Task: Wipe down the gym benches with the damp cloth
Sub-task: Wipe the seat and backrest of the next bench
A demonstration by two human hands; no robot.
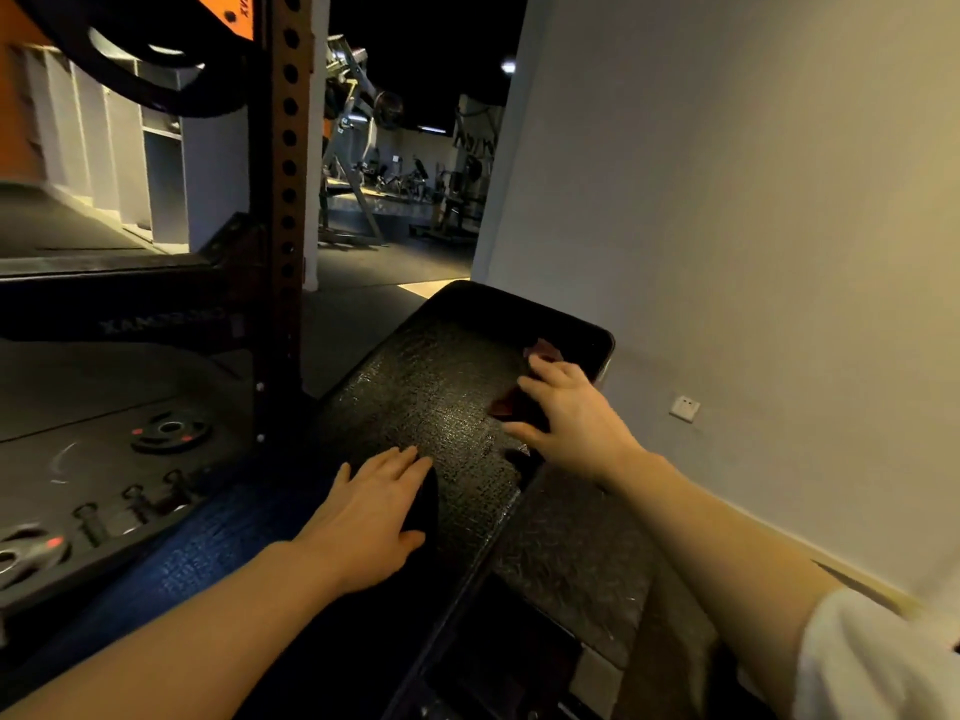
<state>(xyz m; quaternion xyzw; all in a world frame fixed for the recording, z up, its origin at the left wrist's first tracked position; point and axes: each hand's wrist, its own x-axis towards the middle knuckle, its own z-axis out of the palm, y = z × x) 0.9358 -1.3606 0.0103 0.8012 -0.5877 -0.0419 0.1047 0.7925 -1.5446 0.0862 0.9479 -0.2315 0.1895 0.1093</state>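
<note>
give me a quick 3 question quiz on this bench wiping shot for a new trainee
1. Which hand presses the cloth on the bench pad?
2. True or false: the left hand holds a spray bottle.
3. The wall socket lies on which side of the bench: A the rack side, B the wall side at right?

Key: 1. the right hand; 2. false, it rests flat on the pad; 3. B

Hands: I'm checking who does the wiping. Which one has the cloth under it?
The right hand, pressing the dark red cloth near the bench's far end; the left hand rests bare on the pad.
</note>
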